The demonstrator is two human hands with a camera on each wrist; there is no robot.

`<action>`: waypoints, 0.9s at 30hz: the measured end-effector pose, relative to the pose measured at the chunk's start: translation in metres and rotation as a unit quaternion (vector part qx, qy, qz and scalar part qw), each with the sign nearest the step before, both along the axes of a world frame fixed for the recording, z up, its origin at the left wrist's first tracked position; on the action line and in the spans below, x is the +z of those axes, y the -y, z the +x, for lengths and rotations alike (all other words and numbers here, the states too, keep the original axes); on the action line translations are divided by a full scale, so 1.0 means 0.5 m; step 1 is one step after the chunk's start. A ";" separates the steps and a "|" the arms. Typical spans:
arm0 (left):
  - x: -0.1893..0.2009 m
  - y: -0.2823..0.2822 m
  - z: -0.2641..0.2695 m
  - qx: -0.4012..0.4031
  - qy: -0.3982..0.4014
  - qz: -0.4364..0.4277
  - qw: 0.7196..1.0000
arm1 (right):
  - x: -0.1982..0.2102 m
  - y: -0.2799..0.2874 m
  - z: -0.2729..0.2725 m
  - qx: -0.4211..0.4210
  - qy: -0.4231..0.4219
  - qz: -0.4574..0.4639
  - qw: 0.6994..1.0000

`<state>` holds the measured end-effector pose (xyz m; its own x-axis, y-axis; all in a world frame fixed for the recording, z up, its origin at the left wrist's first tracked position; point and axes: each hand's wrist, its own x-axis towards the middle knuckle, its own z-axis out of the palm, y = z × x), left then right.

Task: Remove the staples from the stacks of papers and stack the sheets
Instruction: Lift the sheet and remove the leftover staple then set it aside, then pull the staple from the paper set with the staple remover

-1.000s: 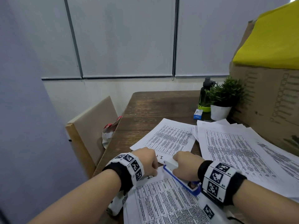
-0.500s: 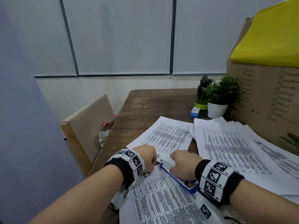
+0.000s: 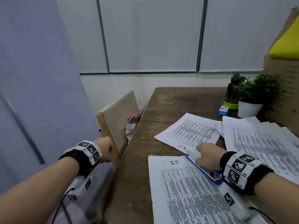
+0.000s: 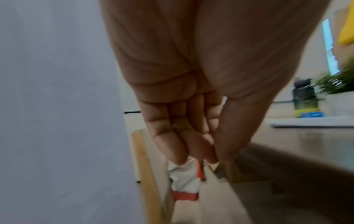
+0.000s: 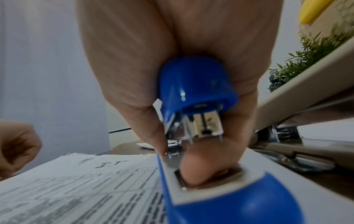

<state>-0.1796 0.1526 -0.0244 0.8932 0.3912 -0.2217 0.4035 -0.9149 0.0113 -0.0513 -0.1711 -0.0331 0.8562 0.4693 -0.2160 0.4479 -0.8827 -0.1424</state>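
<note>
My right hand [image 3: 207, 156] grips a blue and white stapler [image 3: 202, 171] lying at the top right corner of the near printed stack [image 3: 186, 194]. In the right wrist view the thumb and fingers of the right hand [image 5: 191, 151] wrap the stapler [image 5: 197, 81], whose metal end shows. A second stack [image 3: 192, 132] lies just beyond, and a loose pile of sheets [image 3: 267, 147] lies to the right. My left hand [image 3: 107, 148] hangs off the table's left edge, above a white and red bag [image 4: 184, 181]. Its thumb presses against the fingertips [image 4: 191, 151]; anything pinched is too small to see.
The dark wooden table [image 3: 161, 110] ends close to a beige chair [image 3: 119, 113] with the bag [image 3: 132, 125] beside it. At the back right stand a potted plant [image 3: 252, 97], a dark bottle [image 3: 233, 91], a small blue box [image 3: 223, 110] and a cardboard box [image 3: 284, 78].
My left hand has left the papers and swung left off the table toward the bag. The right hand stays on the stapler. My head has turned left.
</note>
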 end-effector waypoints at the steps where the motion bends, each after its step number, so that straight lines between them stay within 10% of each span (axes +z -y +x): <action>1: -0.010 -0.017 -0.017 0.016 -0.001 -0.006 1.000 | 0.000 -0.001 0.000 0.002 0.004 -0.004 1.000; 13: -0.006 0.007 -0.020 -0.004 0.148 -0.038 0.988 | 0.007 -0.005 -0.021 -0.013 0.009 -0.015 1.000; 21: -0.008 0.213 0.080 -0.141 -0.051 -0.069 0.986 | 0.137 0.097 0.002 -0.119 0.152 0.225 0.955; 27: -0.001 0.264 0.130 -0.152 -0.085 -0.034 0.984 | 0.094 0.243 0.092 -0.216 0.113 0.049 0.969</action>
